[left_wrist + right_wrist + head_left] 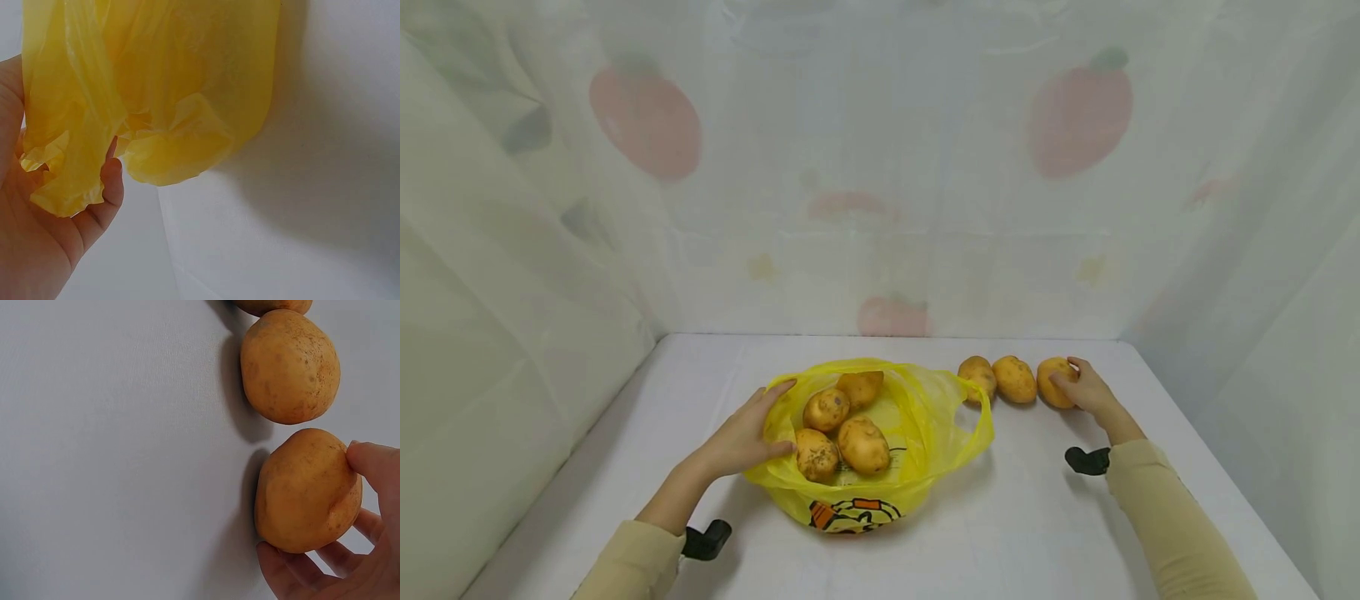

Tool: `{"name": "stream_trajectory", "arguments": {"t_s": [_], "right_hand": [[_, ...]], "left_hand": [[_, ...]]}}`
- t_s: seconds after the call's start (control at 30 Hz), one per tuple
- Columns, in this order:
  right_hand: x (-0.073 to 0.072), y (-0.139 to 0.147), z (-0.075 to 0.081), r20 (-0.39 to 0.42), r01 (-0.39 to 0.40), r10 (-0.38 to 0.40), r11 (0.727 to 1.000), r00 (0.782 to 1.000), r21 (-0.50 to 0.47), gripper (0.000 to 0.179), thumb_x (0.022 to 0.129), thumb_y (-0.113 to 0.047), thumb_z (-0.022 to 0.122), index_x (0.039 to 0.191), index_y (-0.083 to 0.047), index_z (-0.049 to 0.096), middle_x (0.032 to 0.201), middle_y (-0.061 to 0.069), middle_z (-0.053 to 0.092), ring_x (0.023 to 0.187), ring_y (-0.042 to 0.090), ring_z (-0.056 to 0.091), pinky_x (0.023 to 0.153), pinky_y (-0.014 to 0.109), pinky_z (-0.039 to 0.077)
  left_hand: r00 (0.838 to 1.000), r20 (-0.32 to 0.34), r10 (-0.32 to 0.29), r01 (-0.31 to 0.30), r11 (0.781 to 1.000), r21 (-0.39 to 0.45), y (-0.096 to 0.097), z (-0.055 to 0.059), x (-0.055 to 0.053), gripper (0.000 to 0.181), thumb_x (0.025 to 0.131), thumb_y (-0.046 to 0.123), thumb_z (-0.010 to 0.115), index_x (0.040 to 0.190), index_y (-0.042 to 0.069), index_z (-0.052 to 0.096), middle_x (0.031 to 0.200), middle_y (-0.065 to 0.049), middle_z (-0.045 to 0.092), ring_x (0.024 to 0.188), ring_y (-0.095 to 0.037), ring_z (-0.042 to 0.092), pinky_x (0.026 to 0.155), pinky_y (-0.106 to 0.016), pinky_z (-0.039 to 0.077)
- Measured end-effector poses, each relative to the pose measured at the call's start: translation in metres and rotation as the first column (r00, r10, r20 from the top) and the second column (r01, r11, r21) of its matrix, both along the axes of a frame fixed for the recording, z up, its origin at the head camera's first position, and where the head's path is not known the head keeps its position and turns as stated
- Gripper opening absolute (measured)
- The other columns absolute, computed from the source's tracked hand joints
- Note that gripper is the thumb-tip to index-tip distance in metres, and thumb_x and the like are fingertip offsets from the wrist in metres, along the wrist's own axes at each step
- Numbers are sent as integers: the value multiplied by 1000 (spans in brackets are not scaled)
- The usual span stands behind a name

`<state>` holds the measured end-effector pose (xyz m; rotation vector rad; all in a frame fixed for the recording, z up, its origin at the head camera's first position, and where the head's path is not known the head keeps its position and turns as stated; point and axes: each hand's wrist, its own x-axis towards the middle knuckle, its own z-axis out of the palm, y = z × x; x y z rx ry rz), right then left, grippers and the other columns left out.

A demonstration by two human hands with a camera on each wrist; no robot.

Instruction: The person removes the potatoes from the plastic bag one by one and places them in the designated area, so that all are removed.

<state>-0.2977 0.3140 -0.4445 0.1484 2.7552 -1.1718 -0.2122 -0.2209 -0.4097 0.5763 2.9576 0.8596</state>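
A yellow plastic bag (925,467) lies with its mouth spread wide, and several potatoes (864,446) are inside it. My left hand (741,433) holds the bag's left rim, thumb over the near part and fingers at the far part. The left wrist view shows crumpled bag film (81,144) between thumb and fingers. At the right, my right hand (1086,390) grips a potato (1056,383) on the table. In the right wrist view the thumb presses one side of this potato (306,494) and the fingers curl round its lower side.
Two more potatoes, a middle one (1015,380) and a left one (977,377), stand in a row beside the gripped one. A bag handle loop (983,429) reaches toward the left one. White sheeting (970,200) with faded fruit prints encloses the white table (1022,533).
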Motion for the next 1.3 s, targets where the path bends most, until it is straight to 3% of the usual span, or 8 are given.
{"name": "stream_trajectory", "arguments": {"t_s": [0.43,0.67,0.9,1.07,1.2,1.3], "right_hand": [[1,-3,3,20,-25,26,1000,999,-11,79,96,-43,40,143,8,4,144,38,10,131,51,17,102,56,30],[0,-1,2,17,-34,34,999,999,-15,80,96,-45,39,143,8,2,143,39,11,130,52,19,99,54,35],[2,1,5,18,-35,35,999,999,-11,80,95,-45,38,144,8,3,142,39,13,129,52,19,102,57,29],[6,1,11,-80,11,-12,1000,997,-9,72,96,-40,38,143,7,10,142,36,20,127,51,26,100,57,31],[7,0,16,-203,72,-75,997,976,-22,63,96,-35,40,141,6,24,138,33,32,124,48,35,98,55,35],[7,-1,19,-250,87,-91,996,964,-27,59,96,-36,40,138,5,31,135,31,38,122,46,39,97,55,37]], "left_hand": [[1000,9,5,-5,1000,-7,-2,-1,-1,90,73,30,76,146,21,23,145,-27,25,131,-51,22,92,-69,29],[1000,9,8,-8,1000,-12,-2,0,-2,90,74,30,76,146,22,23,146,-26,26,132,-50,19,93,-70,28],[1000,9,5,-5,1000,-10,-2,0,-2,90,74,29,76,146,22,23,146,-25,27,133,-50,18,93,-70,27],[1000,13,7,-7,1000,-7,-2,-1,-2,90,74,29,76,146,22,23,146,-25,26,133,-50,17,93,-70,26],[1000,12,8,-7,1000,-3,-2,-2,-2,90,74,30,76,146,22,23,146,-26,24,133,-50,18,93,-71,27],[1000,14,10,-10,1000,0,-3,-2,-3,90,74,31,76,146,22,23,146,-26,24,133,-50,17,93,-71,26]]}}
